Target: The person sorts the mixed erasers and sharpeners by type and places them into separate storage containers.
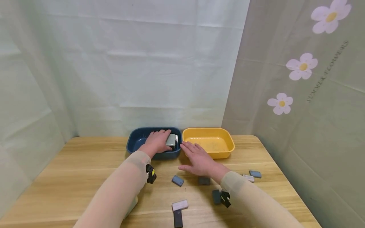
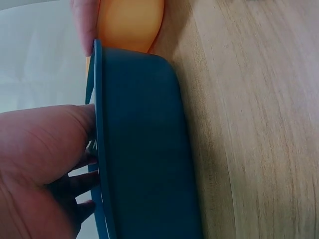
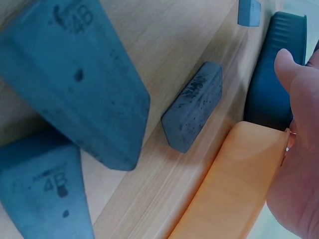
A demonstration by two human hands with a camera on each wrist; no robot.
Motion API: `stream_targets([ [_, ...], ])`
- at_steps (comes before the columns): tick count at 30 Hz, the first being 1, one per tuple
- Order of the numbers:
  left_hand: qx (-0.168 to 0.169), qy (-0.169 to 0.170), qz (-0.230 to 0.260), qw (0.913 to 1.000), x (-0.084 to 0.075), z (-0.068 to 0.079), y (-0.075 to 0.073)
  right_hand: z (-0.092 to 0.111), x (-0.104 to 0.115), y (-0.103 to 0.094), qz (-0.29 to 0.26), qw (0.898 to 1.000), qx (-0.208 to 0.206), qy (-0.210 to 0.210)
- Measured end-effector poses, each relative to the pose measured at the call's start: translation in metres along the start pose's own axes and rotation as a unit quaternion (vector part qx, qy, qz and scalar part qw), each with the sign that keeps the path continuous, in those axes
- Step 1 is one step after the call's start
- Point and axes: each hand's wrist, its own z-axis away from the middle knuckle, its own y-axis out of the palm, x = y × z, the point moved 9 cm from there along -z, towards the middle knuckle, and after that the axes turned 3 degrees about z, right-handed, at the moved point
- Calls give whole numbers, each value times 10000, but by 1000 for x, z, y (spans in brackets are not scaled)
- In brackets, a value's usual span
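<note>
My left hand (image 1: 156, 141) reaches into the dark blue basin (image 1: 134, 152). Its thumb and fingers lie on either side of a pale grey-green block (image 1: 171, 140), which sits over white and black things. From the left wrist view, the left fingertips disappear behind the basin's near wall (image 2: 144, 134). My right hand (image 1: 198, 160) is stretched out with straight fingers and thumb spread apart. Its fingertips are right where the blue basin meets the yellow basin (image 1: 222, 155), and it holds nothing.
Erasers lie about the wooden table: a blue one (image 1: 178, 180), a dark one (image 1: 204, 180), a pale one (image 1: 180, 205) touching a black one (image 1: 178, 219), and a blue one (image 1: 255, 174) at right. Large in the right wrist view is an eraser marked 4B (image 3: 79, 84). Curtains (image 1: 159, 79) stand behind.
</note>
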Motion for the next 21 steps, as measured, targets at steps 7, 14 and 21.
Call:
stream_targets([
  [7,105,-97,139,9998,4,0,2,-1,2,1,-14,10000,-61,-72],
  [14,256,-232,152,9993,11,-8,15,0,3,1,-1,9998,-119,-138],
  [21,177,-208,238,9993,6,-6,7,-1,2,0,72,9998,-132,-158],
])
